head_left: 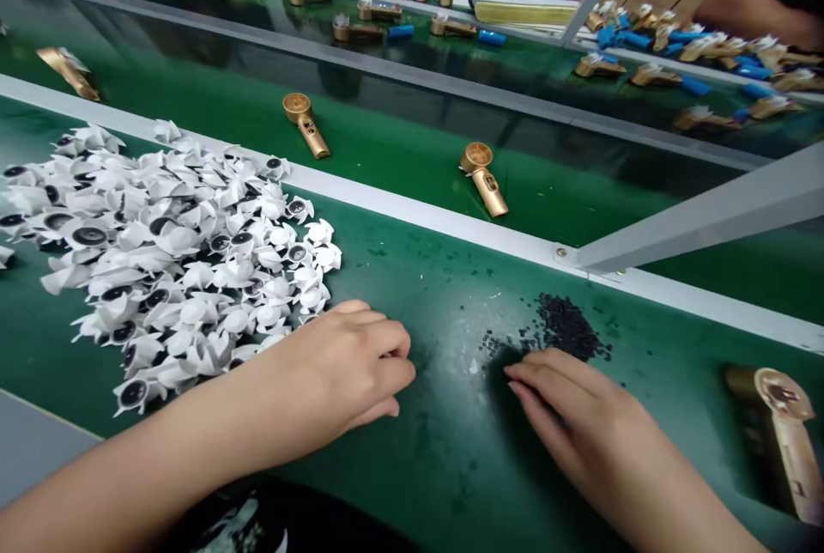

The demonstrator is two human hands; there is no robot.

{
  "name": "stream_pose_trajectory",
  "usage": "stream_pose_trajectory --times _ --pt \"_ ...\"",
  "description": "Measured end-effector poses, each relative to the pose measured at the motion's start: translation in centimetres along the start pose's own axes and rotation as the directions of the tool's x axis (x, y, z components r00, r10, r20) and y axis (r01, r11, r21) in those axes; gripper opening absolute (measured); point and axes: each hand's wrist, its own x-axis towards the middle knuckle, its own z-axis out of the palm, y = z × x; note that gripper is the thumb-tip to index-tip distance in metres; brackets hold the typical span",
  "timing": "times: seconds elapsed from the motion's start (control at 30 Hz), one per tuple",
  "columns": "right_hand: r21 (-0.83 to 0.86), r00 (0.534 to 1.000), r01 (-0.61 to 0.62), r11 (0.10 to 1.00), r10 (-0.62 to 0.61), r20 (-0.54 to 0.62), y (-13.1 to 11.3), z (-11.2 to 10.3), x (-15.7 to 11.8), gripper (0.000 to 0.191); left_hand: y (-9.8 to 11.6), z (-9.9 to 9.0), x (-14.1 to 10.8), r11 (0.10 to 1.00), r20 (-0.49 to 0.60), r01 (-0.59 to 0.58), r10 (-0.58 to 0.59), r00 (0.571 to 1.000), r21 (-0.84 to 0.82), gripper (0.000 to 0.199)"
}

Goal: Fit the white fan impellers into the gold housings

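Observation:
My left hand rests on the green bench mat with its fingers curled, and anything inside them is hidden. To its left lies a heap of white plastic vaned parts with dark round centres, almost touching my hand. My right hand lies with its fingers stretched out beside a pile of tiny black pieces. No piece shows in it. A gold-coloured hair-dryer-shaped body lies at the right of the mat.
Beyond a white rail, a green conveyor belt carries gold-coloured bodies. A grey metal strut crosses at the right. Further back, another belt holds several gold parts and blue pieces, with a co-worker's arm at top right.

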Motion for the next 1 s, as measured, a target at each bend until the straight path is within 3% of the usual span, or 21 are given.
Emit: stream_pose_trajectory --times 0.13,0.23,0.27,0.33,0.37,0.43,0.53,0.63,0.73,1.0 --pt "-0.224 0.986 0.161 0.961 -0.167 -0.01 -0.1 0.2 0.5 0.025 0.0 0.5 0.2 0.998 -0.126 -0.051 0.047 0.991 -0.034 0.016" --pt "-0.356 0.968 0.247 0.901 -0.246 0.049 -0.5 -0.1 1.9 0.024 0.1 0.4 0.4 0.981 -0.265 -0.074 0.025 0.964 -0.177 0.015" --pt "-0.325 0.969 0.247 0.913 -0.24 0.063 -0.8 -0.4 2.6 0.021 0.3 0.3 0.5 0.961 -0.339 -0.085 -0.009 0.941 -0.263 0.016" --pt "-0.111 0.984 0.174 0.978 -0.168 0.067 -1.9 -1.0 4.2 0.014 0.8 0.1 0.8 0.863 -0.456 -0.102 -0.157 0.876 -0.494 0.024" --pt "0.044 0.991 0.118 0.992 -0.12 0.057 -2.6 -1.4 5.0 0.012 1.0 0.0 0.9 0.766 -0.463 -0.115 -0.255 0.849 -0.633 0.027" --pt "0.318 0.999 0.045 0.947 -0.05 0.008 -4.2 -2.1 6.5 0.012 1.5 0.1 1.2 0.464 -0.36 -0.148 -0.408 0.839 -0.873 0.031" --pt "0.474 0.992 0.088 0.876 -0.036 -0.118 -6.3 -2.6 8.0 0.014 1.8 0.5 1.6 -0.015 -0.185 -0.215 -0.457 0.87 -0.977 0.033" --pt "0.476 0.987 0.1 0.874 -0.027 -0.158 -7.0 -2.4 8.4 0.014 1.7 0.8 1.8 -0.232 -0.13 -0.259 -0.457 0.88 -0.938 0.035" --pt "0.445 0.989 0.065 0.893 0.001 -0.146 -6.9 -2.2 8.1 0.013 1.6 0.8 1.8 -0.313 -0.091 -0.254 -0.453 0.887 -0.915 0.04" --pt "0.318 0.984 0.107 0.942 -0.054 -0.169 -6.2 -2.0 7.6 0.014 1.8 0.8 1.8 -0.327 -0.096 -0.269 -0.461 0.882 -0.906 0.042"
